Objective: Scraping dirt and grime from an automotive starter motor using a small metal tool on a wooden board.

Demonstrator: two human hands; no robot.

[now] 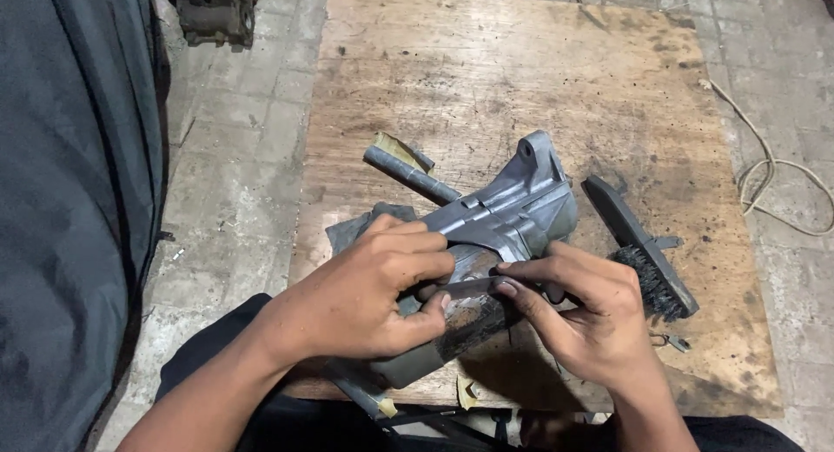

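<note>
Left hand [369, 283] fingers curled around the grey metal casting [508, 217], thumb pressed on its dark cylindrical neck. Right hand [586, 317] fingertips pinch the same neck from the right. Hands hide the casting's middle; its near end runs off the board [521, 87] edge. Long axis runs near-left to far-right, lug end pointing far-right. Wire brush [647, 244] lies just right; a rod [408, 174] lies far-left.

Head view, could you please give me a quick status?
Both hands, left and right, gripping grey metal housing on wooden board. Wire brush beside right hand.
</note>
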